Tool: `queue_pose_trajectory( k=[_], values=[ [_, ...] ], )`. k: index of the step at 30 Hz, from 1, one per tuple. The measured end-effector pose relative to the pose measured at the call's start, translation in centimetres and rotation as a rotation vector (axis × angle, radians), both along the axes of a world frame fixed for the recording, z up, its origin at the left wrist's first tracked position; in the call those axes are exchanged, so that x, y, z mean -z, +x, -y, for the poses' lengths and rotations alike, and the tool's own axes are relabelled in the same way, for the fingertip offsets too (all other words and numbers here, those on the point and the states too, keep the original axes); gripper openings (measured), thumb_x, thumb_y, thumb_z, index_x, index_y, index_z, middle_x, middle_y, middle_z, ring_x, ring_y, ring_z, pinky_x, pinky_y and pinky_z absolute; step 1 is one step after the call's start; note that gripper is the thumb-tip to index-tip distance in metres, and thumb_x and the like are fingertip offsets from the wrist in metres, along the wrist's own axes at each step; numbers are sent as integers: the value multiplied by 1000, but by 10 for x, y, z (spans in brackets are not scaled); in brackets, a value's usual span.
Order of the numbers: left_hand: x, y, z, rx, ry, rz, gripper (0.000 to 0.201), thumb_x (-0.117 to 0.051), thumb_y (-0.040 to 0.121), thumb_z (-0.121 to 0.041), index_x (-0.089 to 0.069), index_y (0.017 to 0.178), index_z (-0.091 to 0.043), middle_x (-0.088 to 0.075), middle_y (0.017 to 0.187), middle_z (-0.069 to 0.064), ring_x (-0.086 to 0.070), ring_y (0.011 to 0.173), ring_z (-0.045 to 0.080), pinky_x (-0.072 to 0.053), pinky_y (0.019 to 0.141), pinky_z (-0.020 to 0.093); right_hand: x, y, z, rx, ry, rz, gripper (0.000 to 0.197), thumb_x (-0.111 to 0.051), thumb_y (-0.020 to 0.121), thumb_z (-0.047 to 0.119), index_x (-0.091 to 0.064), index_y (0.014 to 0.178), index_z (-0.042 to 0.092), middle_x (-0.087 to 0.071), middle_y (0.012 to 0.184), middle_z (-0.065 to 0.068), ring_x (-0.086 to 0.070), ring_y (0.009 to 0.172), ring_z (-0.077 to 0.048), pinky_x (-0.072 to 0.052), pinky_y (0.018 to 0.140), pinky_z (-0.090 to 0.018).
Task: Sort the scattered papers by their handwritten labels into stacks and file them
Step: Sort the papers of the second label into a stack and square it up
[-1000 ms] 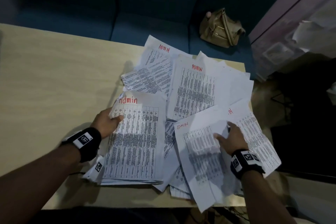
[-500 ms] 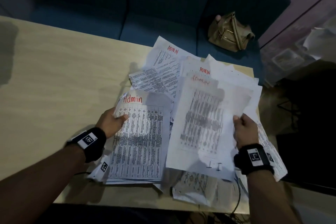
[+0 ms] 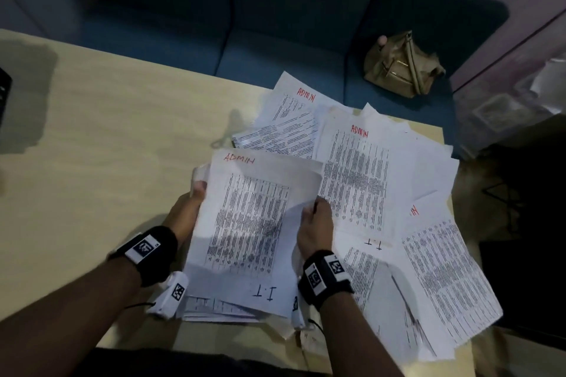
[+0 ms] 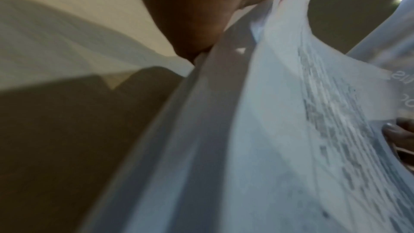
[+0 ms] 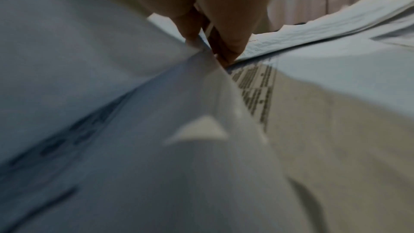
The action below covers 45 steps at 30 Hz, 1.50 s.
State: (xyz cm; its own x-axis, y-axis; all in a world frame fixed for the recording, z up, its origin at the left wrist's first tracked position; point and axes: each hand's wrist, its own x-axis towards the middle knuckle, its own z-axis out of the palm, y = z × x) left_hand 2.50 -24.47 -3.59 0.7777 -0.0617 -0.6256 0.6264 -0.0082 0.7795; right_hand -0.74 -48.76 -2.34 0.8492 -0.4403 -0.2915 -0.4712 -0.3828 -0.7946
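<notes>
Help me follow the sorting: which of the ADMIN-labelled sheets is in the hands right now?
The nearest ADMIN sheet: the left hand and right hand grip its side edges above the near stack. The other ADMIN sheets lie flat farther back.

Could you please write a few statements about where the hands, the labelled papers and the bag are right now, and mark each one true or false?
1. Both hands hold the same sheet. True: the left hand grips the left edge of the held sheet and the right hand pinches its right edge.
2. The held sheet carries a red ADMIN label at its top. True.
3. The tan bag lies on the table. False: it lies on the blue sofa behind the table.
4. Every label in view reads ADMIN. False: the sheet beside the right hand is marked I.T.
5. The right hand is empty. False: it pinches the held sheet.
</notes>
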Motion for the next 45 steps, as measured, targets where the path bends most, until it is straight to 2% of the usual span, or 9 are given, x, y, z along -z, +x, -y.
queue_pose_trajectory(
  k=[8, 14, 19, 23, 28, 31, 38, 42, 45],
  values=[
    [-17, 5, -14, 179, 30, 145, 64, -77, 69, -56, -53, 126, -41, -58, 132, -13, -53, 124, 8, -35, 109, 45, 1, 9, -22, -246, 18, -189, 41, -40, 98, 10, -33, 139, 12, -61, 104, -9, -54, 79, -20, -37, 55, -21],
    [-18, 36, -29, 353, 184, 346, 77, -55, 86, 12, -52, 111, -61, -51, 131, -20, -54, 88, 5, -43, 74, 22, -3, 22, -29, -296, 136, -57, 97, -72, 82, 16, -6, 151, 30, -21, 148, 4, -28, 128, -8, -27, 108, -32],
    [-1, 31, -41, 330, 152, 318, 54, -60, 80, 6, -59, 106, -42, -61, 118, -1, -57, 92, 25, -45, 71, 30, 8, 45, -41, -614, -252, -150, 61, -65, 87, 29, -39, 142, 17, -29, 146, -6, -38, 123, -15, -24, 99, -14],
    [5, 14, -41, 280, 125, 359, 56, -72, 80, -3, -51, 121, -36, -55, 127, -1, -57, 104, -1, -46, 86, 15, 1, 40, -49, -650, -223, -136, 40, -61, 90, 27, -56, 124, 7, -45, 128, -8, -43, 118, -20, -27, 95, -15],
    [23, -9, -49, 258, 252, 86, 59, -78, 72, -29, -55, 127, -25, -71, 107, 1, -69, 84, 15, -56, 79, 37, -17, 59, 20, -42, -317, 82, 16, -64, 89, 27, -67, 103, 19, -59, 121, -3, -51, 112, -18, -40, 94, -30],
    [20, -7, -49, 263, 354, 67, 41, -68, 87, -19, -58, 127, -14, -70, 99, 2, -68, 81, 18, -52, 65, 28, -6, 59, 97, 313, -450, -285, 50, -67, 84, 39, -52, 126, 15, -42, 138, -15, -37, 129, -33, -37, 102, -44],
    [10, 7, -48, 203, 421, 114, 34, -73, 83, -20, -61, 114, -10, -71, 90, 8, -68, 74, 24, -54, 69, 31, 14, 49, 152, 321, -391, -448, 99, -80, 72, 40, -22, 145, 8, -41, 143, -21, -40, 132, -39, -37, 107, -54],
    [9, 7, -51, 205, 335, 71, 65, -79, 63, -44, -62, 114, -9, -73, 98, 8, -71, 84, 27, -59, 76, 42, 9, 53, 149, 347, -297, -318, 51, -67, 87, 24, -46, 128, 1, -58, 124, -22, -57, 114, -37, -48, 88, -35],
    [1, 12, -44, 184, 378, 96, 40, -72, 84, -15, -59, 120, -5, -67, 100, 11, -64, 86, 27, -52, 70, 28, -9, 49, 144, 366, -189, -105, 29, -59, 92, 24, -59, 109, 0, -62, 97, -17, -61, 91, -32, -39, 72, -27]
  ],
)
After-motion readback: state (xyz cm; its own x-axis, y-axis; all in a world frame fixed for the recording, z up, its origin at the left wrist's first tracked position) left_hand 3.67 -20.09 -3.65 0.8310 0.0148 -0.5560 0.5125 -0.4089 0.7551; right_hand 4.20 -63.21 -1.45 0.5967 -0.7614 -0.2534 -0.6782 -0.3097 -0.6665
